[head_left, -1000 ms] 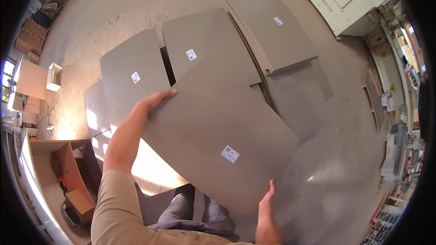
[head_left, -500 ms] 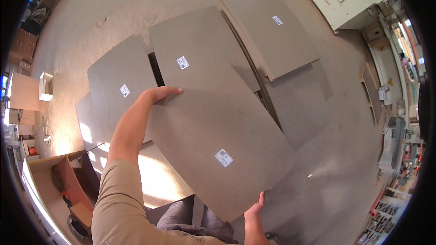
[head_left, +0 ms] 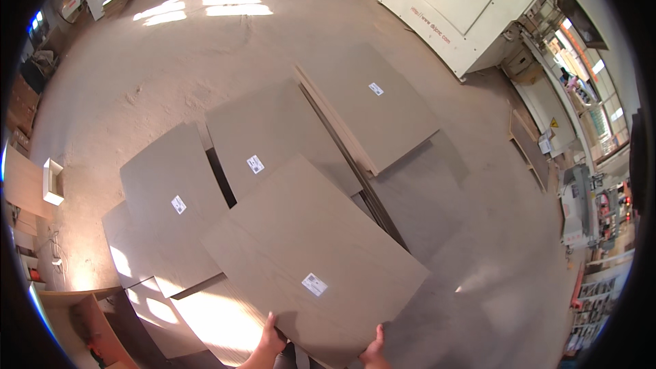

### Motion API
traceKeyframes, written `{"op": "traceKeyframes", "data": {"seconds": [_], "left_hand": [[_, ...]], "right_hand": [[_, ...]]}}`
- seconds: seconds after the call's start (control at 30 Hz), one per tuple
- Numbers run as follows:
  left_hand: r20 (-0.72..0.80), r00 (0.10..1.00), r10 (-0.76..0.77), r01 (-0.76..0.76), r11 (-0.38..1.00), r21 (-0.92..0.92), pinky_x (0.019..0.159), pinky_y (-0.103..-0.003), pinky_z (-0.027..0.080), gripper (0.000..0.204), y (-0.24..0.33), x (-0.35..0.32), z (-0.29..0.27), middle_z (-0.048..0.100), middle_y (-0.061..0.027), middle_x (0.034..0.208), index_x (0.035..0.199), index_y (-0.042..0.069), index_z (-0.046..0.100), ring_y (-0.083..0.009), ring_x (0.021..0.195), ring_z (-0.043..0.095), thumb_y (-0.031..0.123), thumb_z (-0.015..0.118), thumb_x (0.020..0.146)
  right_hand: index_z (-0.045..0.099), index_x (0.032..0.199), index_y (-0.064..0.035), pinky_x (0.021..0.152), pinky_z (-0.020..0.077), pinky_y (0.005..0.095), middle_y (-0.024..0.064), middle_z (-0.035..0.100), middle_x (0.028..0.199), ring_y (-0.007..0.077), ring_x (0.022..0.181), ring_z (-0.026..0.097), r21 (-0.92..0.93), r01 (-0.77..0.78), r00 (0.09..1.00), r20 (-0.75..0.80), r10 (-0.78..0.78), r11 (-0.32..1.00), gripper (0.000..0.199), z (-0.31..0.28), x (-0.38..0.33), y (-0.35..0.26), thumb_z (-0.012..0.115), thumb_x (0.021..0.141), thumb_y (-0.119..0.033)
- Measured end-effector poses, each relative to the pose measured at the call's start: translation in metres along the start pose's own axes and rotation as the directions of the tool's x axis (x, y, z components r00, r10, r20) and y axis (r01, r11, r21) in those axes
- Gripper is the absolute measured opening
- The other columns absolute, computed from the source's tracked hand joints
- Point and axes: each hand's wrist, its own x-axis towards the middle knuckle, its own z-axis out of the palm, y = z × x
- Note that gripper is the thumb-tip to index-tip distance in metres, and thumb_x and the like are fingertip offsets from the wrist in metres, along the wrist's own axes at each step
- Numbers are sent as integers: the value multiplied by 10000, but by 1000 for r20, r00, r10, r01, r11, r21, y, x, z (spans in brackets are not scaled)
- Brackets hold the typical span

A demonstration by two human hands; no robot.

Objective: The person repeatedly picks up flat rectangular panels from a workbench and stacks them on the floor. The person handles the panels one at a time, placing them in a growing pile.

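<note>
A grey-brown wood-grain panel [head_left: 328, 225] with a white label [head_left: 314, 284] slants across the lower middle. My left hand [head_left: 273, 339] grips its near left edge, thumb on top. On the near right edge, my right hand [head_left: 374, 350] holds the same panel, also with the thumb up. The fingers of both hands are hidden beneath it. Under and beyond it lies another labelled panel [head_left: 266, 130], partly covered. Left of that rests a similar panel [head_left: 174, 198], overlapping further boards. A sunlit pale board [head_left: 222, 314] shows beside my left hand.
A stack of panels [head_left: 376, 109] lies at the far right of the group. Behind it stands a large white machine cabinet [head_left: 444, 7]. An open wooden cabinet box [head_left: 89, 321] is at the lower left, and a small white box [head_left: 52, 182] sits further left. Machinery [head_left: 581, 208] lines the right side.
My left hand has moved from the panel's far left edge back to its near edge. The held panel has shifted toward me across the one beneath. The view has tilted up, showing more floor.
</note>
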Motion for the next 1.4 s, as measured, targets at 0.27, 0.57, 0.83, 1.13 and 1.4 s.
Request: {"op": "traceKeyframes", "data": {"seconds": [0.27,0.57,0.83,1.13,1.4], "left_hand": [[-189,977,101,-109,993,-34,953,-465,488,565,31,-9,57,602,-162,1203,1286,2,512,-310,1113,580,386,632,890],[-147,975,165,-157,985,66,948,-458,478,596,126,68,78,613,-154,1201,1265,15,551,-317,1096,585,474,617,891],[-148,965,217,-190,965,180,900,-399,497,457,225,123,131,664,-126,1099,1160,15,623,-262,1019,622,405,602,924],[-103,882,459,-371,813,448,969,-390,455,583,306,190,158,606,-158,1239,1265,-50,527,-271,1121,577,417,604,924],[-51,721,691,-376,453,808,1105,-370,347,829,292,220,153,413,-216,1479,1497,-46,220,-300,1358,420,328,660,902]], "right_hand": [[441,1420,-105,1092,363,475,77,495,1418,296,1302,457,-89,-140,985,92,149,986,666,-1,-3,9,282,993,-591],[457,1390,-82,1065,385,439,70,514,1393,259,1278,479,19,-163,978,133,159,986,574,88,41,23,369,1016,-508],[442,1392,-89,998,410,401,62,520,1370,220,1232,497,-19,-184,980,75,185,983,567,207,87,3,556,964,-444],[460,1342,-61,999,429,479,82,515,1370,226,1173,526,-342,-163,972,105,210,925,626,288,156,-18,643,907,-473],[492,1316,25,1050,415,425,183,523,1366,305,1269,516,-911,233,953,284,106,341,577,239,149,-32,707,871,-273]]}}
